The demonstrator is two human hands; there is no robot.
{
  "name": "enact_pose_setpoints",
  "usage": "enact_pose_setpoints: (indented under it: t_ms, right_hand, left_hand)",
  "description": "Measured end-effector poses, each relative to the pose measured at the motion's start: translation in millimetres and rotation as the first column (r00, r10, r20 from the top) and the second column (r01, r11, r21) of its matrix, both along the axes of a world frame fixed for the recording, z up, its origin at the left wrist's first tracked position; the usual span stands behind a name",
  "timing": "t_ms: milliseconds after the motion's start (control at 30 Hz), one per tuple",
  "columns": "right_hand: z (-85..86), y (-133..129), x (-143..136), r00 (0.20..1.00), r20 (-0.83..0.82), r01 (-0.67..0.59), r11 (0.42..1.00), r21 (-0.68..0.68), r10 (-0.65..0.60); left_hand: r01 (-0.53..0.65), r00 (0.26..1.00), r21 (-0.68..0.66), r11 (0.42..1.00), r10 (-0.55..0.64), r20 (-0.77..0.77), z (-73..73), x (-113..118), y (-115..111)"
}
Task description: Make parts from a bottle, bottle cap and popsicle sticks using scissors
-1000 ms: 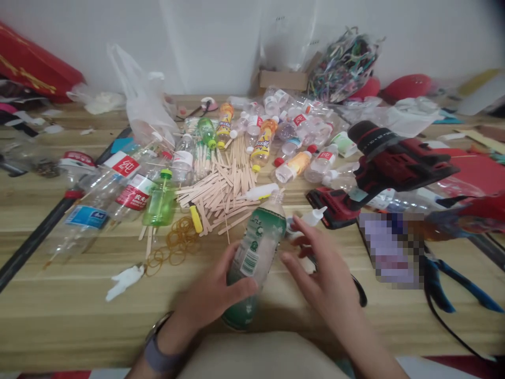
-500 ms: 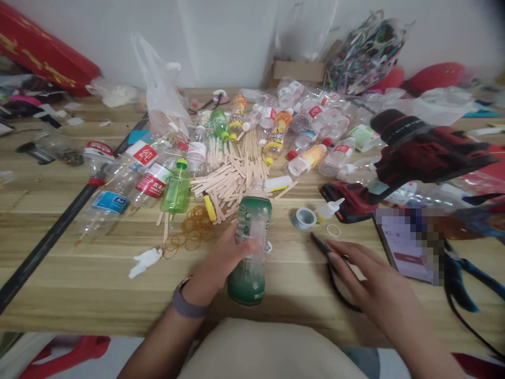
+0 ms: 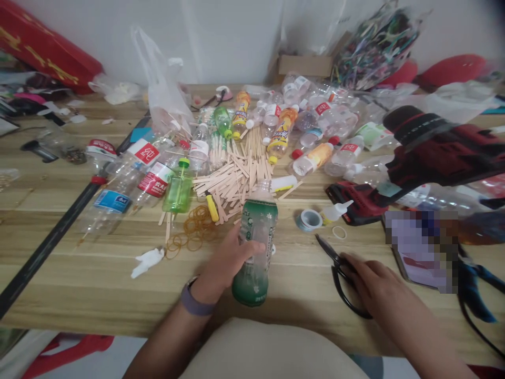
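My left hand (image 3: 228, 259) is wrapped round a plastic bottle with a green label (image 3: 255, 279), its capless neck pointing away from me. Over on the right, my right hand (image 3: 389, 287) has its fingers closed on the black handles of a pair of scissors (image 3: 329, 249). The scissors lie low at the table, blades together and pointing to the upper left. Part of the handles is hidden under my fingers. A small spool (image 3: 310, 220), a glue bottle (image 3: 334, 211) and a pale rubber ring (image 3: 339, 232) lie just beyond the blade tips.
Wooden sticks (image 3: 232, 181) are heaped mid-table, with rubber bands (image 3: 193, 229) nearby. Many plastic bottles (image 3: 315, 158) crowd the back. A red and black power drill (image 3: 426, 152) stands at right, near a phone (image 3: 422, 252) and pliers (image 3: 475, 292). A dark bar (image 3: 51, 239) lies left.
My right hand has shifted from the scissors' upper part towards their handles, leaving the blades uncovered. The left hand still grips the bottle. The view has moved slightly.
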State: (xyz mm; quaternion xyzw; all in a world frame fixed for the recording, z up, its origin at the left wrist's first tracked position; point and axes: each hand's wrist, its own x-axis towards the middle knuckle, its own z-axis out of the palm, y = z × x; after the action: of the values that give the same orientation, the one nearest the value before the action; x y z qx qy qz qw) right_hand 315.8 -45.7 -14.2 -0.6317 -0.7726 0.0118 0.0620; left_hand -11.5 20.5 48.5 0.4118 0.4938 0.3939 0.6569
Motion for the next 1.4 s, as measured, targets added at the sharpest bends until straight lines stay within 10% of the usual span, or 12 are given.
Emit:
enact_pose_setpoints:
  t_ms: [233,433,633,1033,1400]
  right_hand:
    - [10.6,6.8,-7.2,0.972,-0.205,0.093,0.990,-0.104,-0.113]
    - [40.9,-1.2,-15.9,0.680,-0.589,0.220,0.888,-0.404,-0.437]
    - [47.9,-17.6,-39.6,0.465,-0.758,-0.102,0.823,-0.559,-0.457]
    - [59.9,7.7,-119.8,0.837,-0.547,-0.045,0.995,-0.089,-0.011]
    - [56.5,4.6,-124.3,0.897,-0.413,-0.152,0.987,0.046,0.157]
  left_hand:
    - [-0.033,0.999,-0.060,0.998,0.030,-0.041,-1.4,1.2,-1.1]
    - [-0.068,0.998,-0.021,0.997,0.068,-0.009,-6.6,0.1,-1.5]
    - [-0.087,0.988,0.033,0.996,0.091,-0.126,-8.7,1.6,-1.8]
    - [-0.204,0.912,0.289,0.935,0.289,-0.293,-10.3,3.4,-8.9]
    - [-0.275,0.868,0.285,0.918,0.364,-0.338,-8.8,8.6,-13.0]
